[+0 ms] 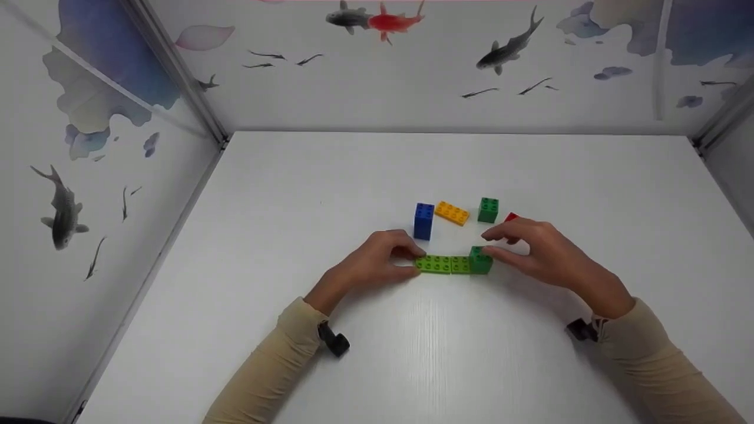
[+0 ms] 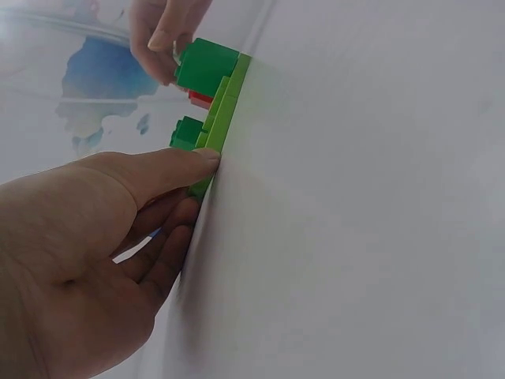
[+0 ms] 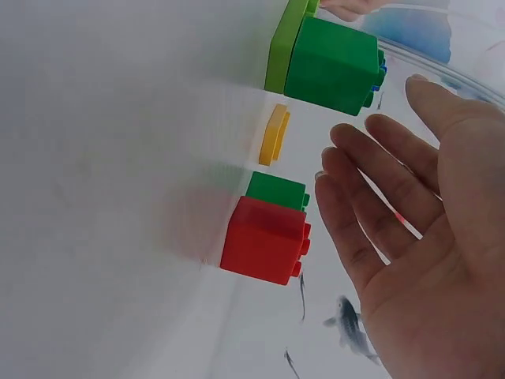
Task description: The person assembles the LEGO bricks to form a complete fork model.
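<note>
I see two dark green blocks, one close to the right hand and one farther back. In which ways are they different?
The near green block sits on the right end of the light green strip; the far green block stands directly on the table. The near block is beside the right hand; the far block stands between the yellow brick and the red block. Both are dark green, with studs on top.

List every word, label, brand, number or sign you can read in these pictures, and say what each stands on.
None can be read.
Light green bricks, green bricks, blue brick, yellow brick, red brick: no legible marking; anything on their studs is too small to read.
Back wall: painted fish and blots, no visible lettering.
</note>
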Motion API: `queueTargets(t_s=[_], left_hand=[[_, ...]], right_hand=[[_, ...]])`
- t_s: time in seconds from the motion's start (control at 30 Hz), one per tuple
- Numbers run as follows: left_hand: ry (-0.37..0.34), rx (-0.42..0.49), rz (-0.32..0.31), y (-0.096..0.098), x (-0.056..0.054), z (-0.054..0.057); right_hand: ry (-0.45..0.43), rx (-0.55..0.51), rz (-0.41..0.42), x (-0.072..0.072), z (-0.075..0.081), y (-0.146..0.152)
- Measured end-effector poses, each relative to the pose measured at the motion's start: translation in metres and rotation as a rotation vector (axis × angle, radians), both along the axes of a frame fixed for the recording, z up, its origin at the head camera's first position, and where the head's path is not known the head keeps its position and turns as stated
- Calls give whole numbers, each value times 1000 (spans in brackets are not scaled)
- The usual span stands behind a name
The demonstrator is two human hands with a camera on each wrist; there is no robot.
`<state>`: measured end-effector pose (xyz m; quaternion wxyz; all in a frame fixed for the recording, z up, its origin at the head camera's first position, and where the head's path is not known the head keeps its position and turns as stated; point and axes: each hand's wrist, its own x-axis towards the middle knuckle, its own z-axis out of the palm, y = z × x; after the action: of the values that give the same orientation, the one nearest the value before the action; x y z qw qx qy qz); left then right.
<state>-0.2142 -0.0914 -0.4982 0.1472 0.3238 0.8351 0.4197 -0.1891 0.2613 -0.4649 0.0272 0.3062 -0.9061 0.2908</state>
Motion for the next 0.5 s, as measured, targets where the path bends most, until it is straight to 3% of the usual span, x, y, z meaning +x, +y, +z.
queueTargets(t_s=[0.13,0.27,0.4,0.5], left_hand=[[3,3,-3,0,-1,-1],[1,6,-3,1,-2,-3],[-3,9,-3,1,-2,-3],[-3,3,-4,1,-2,-2]], right_hand=[[-25,8,-10,0,3,3],[40,6,-48,-1,5,6],[126,30,-128,-2,7,12],[124,55,-210,-4,9,17]])
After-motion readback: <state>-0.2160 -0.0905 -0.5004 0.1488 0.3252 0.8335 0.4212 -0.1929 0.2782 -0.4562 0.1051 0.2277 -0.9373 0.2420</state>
